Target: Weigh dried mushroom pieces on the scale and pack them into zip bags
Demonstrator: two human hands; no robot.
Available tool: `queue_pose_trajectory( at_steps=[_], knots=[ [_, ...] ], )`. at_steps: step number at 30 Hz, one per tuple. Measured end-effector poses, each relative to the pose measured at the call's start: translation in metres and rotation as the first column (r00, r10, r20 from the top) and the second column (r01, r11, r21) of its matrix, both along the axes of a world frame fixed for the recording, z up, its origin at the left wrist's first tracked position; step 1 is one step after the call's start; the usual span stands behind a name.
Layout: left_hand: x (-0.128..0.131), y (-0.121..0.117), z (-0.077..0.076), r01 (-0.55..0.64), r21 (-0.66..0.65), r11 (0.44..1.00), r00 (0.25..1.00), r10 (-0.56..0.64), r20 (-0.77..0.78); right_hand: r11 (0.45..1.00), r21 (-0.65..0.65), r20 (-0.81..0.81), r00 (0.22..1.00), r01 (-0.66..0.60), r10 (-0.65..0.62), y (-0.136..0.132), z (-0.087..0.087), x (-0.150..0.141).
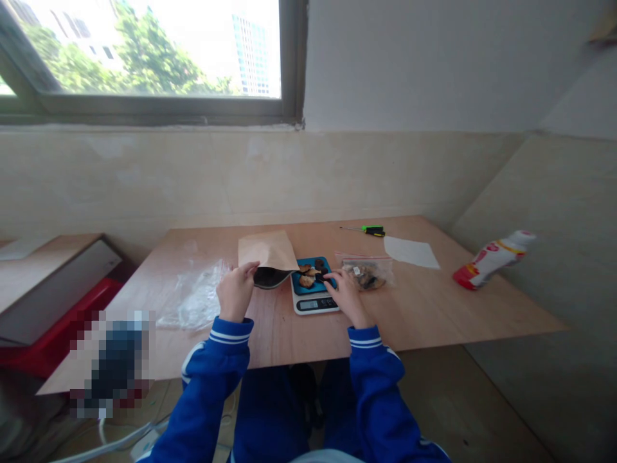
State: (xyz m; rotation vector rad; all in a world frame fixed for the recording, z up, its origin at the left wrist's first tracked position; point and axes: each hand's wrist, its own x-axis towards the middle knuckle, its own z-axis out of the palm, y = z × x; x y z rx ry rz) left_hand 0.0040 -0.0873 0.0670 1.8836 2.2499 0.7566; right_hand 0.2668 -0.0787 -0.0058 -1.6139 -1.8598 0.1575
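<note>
brown and black, curled dried pieces (306,281) lie in the shallow blue tray (318,290) on top of a white kitchen scale (296,307) with a dark control strip, near the middle of the pale wooden table (274,350); the right hand (348,294) comes in from the near right, palm down, wrist low over the table, its fingers bent together and reaching in over the tray's right edge to a black piece; i cannot tell whether they grip it; just left of the scale a tan paper pouch with a dark lining (267,249) lies with its mouth parted toward the person, its right corner at the tray; the left hand (236,292) pinches the pouch's near left edge between thumb and fingers, the wrist raised and the forearm slanting up from the lower left; both forearms wear blue sleeves with white stripes (369,366); right of the scale, beside the right hand, lies a clear zip bag of dried pieces (370,273); left of the left hand spreads a crumpled clear plastic bag (195,299); farther right stands a white and red plastic bottle (491,260).
</note>
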Motion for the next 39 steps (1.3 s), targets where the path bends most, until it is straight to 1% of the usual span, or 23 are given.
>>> queue_pose_trajectory(
  at_steps=[1, 2, 3, 4, 5, 6, 7, 8, 9, 10, 12, 14, 15, 17, 19, 24, 26, 29, 33, 36, 39],
  knots=[
    [0.000, 0.000, 0.000, -0.004, -0.001, 1.000, 1.000, 0.004, 0.000, 0.999, 0.042, -0.027, 1.000, 0.012, -0.011, -0.003, 0.007, -0.004],
    [0.000, 0.000, 0.000, -0.005, -0.001, 1.000, 1.000, 0.005, 0.000, 0.997, 0.076, -0.072, 0.997, 0.001, 0.005, -0.007, 0.015, -0.009],
    [0.001, 0.000, 0.000, -0.004, 0.002, 1.000, 1.000, 0.004, 0.000, 0.994, 0.096, -0.125, 0.990, -0.047, 0.059, -0.012, 0.025, -0.015],
    [0.002, 0.000, 0.000, 0.000, 0.006, 1.000, 1.000, 0.000, 0.001, 0.985, 0.098, -0.185, 0.970, -0.139, 0.155, -0.016, 0.034, -0.024],
    [0.003, 0.001, -0.001, 0.005, 0.012, 1.000, 1.000, -0.005, 0.002, 0.962, 0.080, -0.245, 0.931, -0.260, 0.272, -0.019, 0.043, -0.034],
    [0.004, 0.001, -0.001, 0.011, 0.017, 1.000, 1.000, -0.011, 0.004, 0.915, 0.048, -0.275, 0.875, -0.401, 0.398, -0.020, 0.049, -0.046],
    [0.006, 0.002, -0.001, 0.016, 0.020, 1.000, 1.000, -0.016, 0.005, 0.856, 0.017, -0.276, 0.821, -0.516, 0.500, -0.020, 0.053, -0.059],
    [0.007, 0.002, -0.002, 0.020, 0.022, 1.000, 1.000, -0.020, 0.005, 0.808, -0.021, -0.252, 0.785, -0.588, 0.565, -0.018, 0.055, -0.073],
    [0.008, 0.002, -0.002, 0.023, 0.023, 0.999, 1.000, -0.023, 0.004, 0.790, -0.070, -0.204, 0.784, -0.609, 0.586, -0.014, 0.053, -0.086],
    [0.009, 0.001, -0.003, 0.024, 0.025, 0.999, 1.000, -0.024, -0.001, 0.798, -0.126, -0.131, 0.807, -0.589, 0.576, -0.008, 0.050, -0.099],
    [0.010, -0.001, -0.004, 0.024, 0.029, 0.999, 1.000, -0.023, -0.014, 0.849, -0.233, 0.047, 0.867, -0.474, 0.497, 0.005, 0.039, -0.122],
    [0.011, -0.004, -0.005, 0.022, 0.025, 0.999, 1.000, -0.022, -0.020, 0.888, -0.286, 0.157, 0.896, -0.361, 0.415, 0.018, 0.029, -0.140],
    [0.011, -0.005, -0.006, 0.022, 0.018, 1.000, 1.000, -0.022, -0.014, 0.897, -0.298, 0.180, 0.904, -0.326, 0.388, 0.023, 0.024, -0.146],
    [0.010, -0.007, -0.007, 0.022, 0.005, 1.000, 1.000, -0.022, 0.008, 0.904, -0.308, 0.193, 0.911, -0.297, 0.365, 0.029, 0.019, -0.154],
    [0.009, -0.008, -0.007, 0.016, 0.001, 1.000, 1.000, -0.016, 0.026, 0.908, -0.314, 0.211, 0.912, -0.279, 0.353, 0.029, 0.018, -0.156],
    [0.008, -0.008, -0.008, 0.014, -0.001, 1.000, 1.000, -0.014, 0.020, 0.914, -0.297, 0.237, 0.906, -0.275, 0.350, 0.010, 0.024, -0.145],
    [0.008, -0.007, -0.008, 0.010, 0.005, 1.000, 1.000, -0.010, 0.022, 0.914, -0.282, 0.238, 0.901, -0.293, 0.362, 0.001, 0.029, -0.138],
    [0.006, -0.007, -0.007, 0.001, 0.019, 1.000, 1.000, -0.002, 0.031, 0.902, -0.251, 0.240, 0.880, -0.352, 0.410, -0.007, 0.035, -0.129],
    [0.004, -0.007, -0.006, -0.006, 0.025, 1.000, 1.000, 0.006, 0.024, 0.893, -0.180, 0.226, 0.866, -0.414, 0.447, -0.009, 0.037, -0.123],
    [0.004, -0.007, -0.006, 0.000, 0.012, 1.000, 1.000, 0.000, 0.018, 0.898, -0.157, 0.180, 0.882, -0.410, 0.434, -0.006, 0.035, -0.125],
    [0.004, -0.007, -0.008, 0.010, 0.006, 1.000, 1.000, -0.010, 0.009, 0.909, -0.160, 0.176, 0.895, -0.384, 0.409, -0.004, 0.031, -0.130]
  ],
)
